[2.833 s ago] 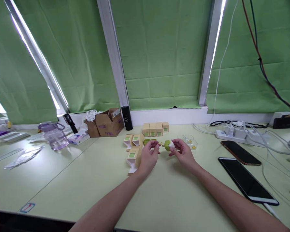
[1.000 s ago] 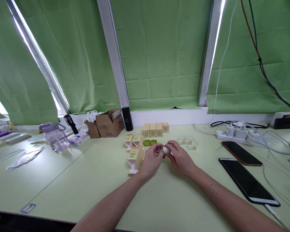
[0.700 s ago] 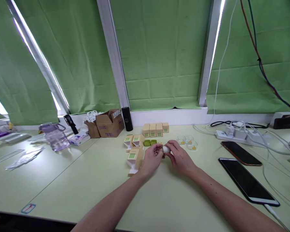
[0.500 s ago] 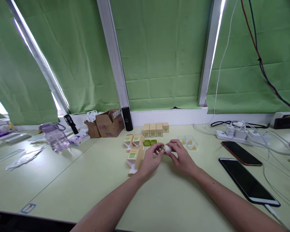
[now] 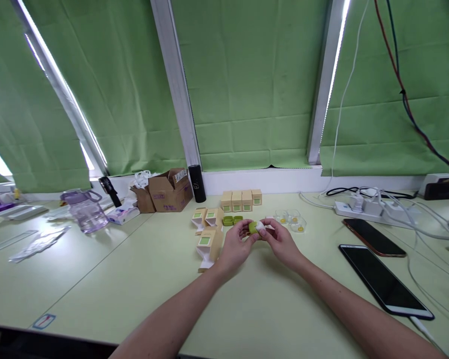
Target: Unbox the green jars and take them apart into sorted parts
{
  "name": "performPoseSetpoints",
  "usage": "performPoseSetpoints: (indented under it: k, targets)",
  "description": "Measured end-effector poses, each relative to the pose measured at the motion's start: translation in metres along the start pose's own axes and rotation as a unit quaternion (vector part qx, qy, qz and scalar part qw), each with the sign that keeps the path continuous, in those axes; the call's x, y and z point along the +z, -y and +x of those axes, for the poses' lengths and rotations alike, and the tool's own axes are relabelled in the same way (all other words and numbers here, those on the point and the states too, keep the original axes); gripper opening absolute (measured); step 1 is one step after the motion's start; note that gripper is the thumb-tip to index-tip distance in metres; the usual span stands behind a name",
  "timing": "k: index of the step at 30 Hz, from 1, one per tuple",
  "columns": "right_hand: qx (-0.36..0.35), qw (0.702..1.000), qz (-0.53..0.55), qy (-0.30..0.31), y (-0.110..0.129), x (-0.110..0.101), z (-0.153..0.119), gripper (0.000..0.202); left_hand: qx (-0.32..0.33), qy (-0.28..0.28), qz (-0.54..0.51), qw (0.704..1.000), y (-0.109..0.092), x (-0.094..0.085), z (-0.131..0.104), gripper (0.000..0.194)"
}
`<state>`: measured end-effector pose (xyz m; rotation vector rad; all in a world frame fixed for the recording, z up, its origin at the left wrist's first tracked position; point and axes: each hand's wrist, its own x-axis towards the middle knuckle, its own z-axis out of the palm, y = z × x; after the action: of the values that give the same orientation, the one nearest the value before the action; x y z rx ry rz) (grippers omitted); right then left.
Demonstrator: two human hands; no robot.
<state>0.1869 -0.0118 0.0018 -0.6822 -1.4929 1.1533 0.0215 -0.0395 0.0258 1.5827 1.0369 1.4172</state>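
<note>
A small green and white item [image 5: 253, 228] is between both hands above the table. My left hand [image 5: 236, 244] has its fingers closed round the green side. On the white side, my right hand [image 5: 283, 243] pinches with thumb and fingers. Just behind my left hand are small green square cases [image 5: 228, 220]. Opened cardboard boxes with green labels [image 5: 211, 240] stand left of my left hand. Clear round containers with yellow bits [image 5: 297, 225] lie behind and right of my right hand.
Several closed small boxes [image 5: 237, 200] stand in a row behind. A brown carton [image 5: 170, 192], black cylinder [image 5: 196, 183] and purple jug [image 5: 84, 211] are left. Two phones [image 5: 383, 279], a power strip [image 5: 374, 211] and cables lie right.
The item between my hands has turned, so more of its green side shows and the white part sits further right. My fingers have shifted slightly around it.
</note>
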Motion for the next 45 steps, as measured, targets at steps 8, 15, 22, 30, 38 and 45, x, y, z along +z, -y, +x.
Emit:
performPoseSetpoints:
  k: [8, 15, 22, 30, 38, 45]
  targets:
    - [0.091, 0.98, 0.163, -0.063, 0.002, -0.004, 0.006, 0.051, -0.014, -0.017, -0.048, 0.999, 0.002, -0.002, 0.001, 0.044]
    - [0.126, 0.962, 0.238, -0.05, 0.007, -0.013, 0.006, 0.043, -0.003, -0.04, -0.108, 0.993, 0.005, -0.008, 0.004, 0.051]
    - [0.105, 0.973, 0.188, -0.082, 0.014, -0.016, 0.006, 0.045, 0.004, -0.077, -0.111, 0.991, 0.007, -0.014, 0.008, 0.049]
    - [0.029, 0.991, 0.073, -0.105, 0.008, -0.016, 0.006, 0.053, 0.012, -0.075, -0.104, 0.992, 0.008, -0.012, 0.007, 0.051]
    - [0.015, 0.992, -0.004, -0.128, 0.013, -0.023, 0.016, 0.056, 0.015, -0.08, -0.102, 0.991, 0.01, -0.013, 0.008, 0.052]
    - [-0.077, 0.953, -0.255, -0.147, 0.016, -0.042, 0.046, 0.032, 0.009, -0.087, -0.099, 0.991, 0.009, -0.013, 0.008, 0.051]
